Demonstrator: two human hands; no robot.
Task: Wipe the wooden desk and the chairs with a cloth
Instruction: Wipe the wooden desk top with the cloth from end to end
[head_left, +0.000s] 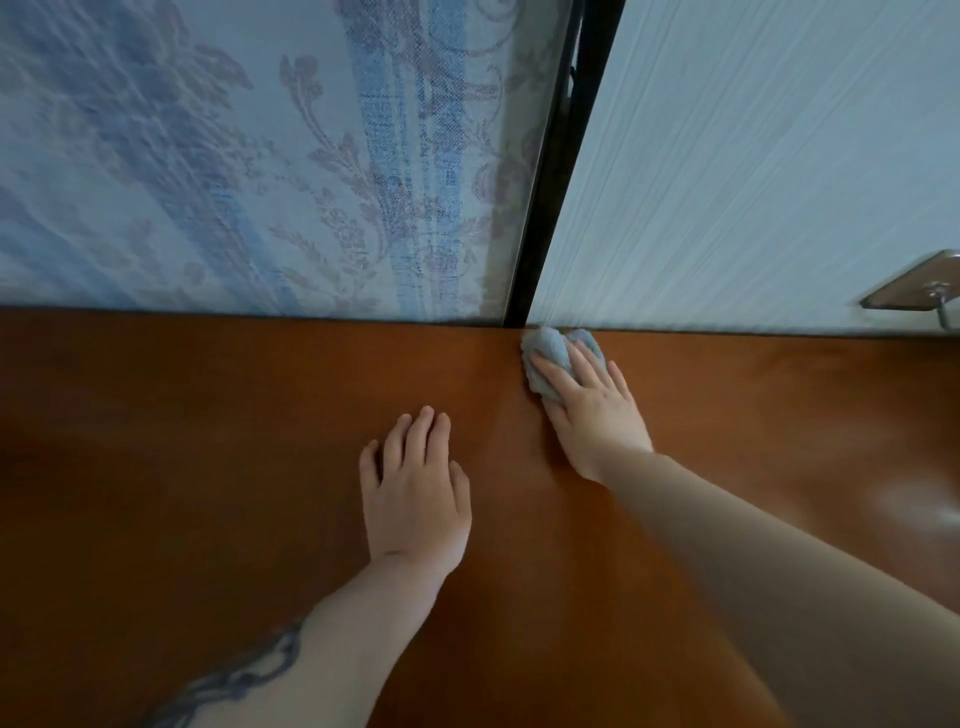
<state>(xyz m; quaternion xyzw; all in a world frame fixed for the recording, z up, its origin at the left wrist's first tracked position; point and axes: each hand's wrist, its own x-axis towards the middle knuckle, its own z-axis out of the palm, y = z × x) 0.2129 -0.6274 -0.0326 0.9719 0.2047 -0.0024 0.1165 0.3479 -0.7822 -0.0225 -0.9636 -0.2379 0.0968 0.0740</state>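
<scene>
The desk (208, 467) is being wiped; no chairs show. The right hand (592, 410) presses a bunched grey cloth (550, 353) flat-fingered against the desk's far edge, where a dark frame (550, 208) meets the wall (753, 156). The left hand (415, 499) rests open on the wood, holding nothing. The next move probably calls for dragging the cloth along that back edge under steady pressure.

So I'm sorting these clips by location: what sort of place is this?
Probably a room in a home. A polished wooden desk stands against a wall, a patterned floral curtain hangs behind it, and a metal hook is fixed to the wall.
</scene>
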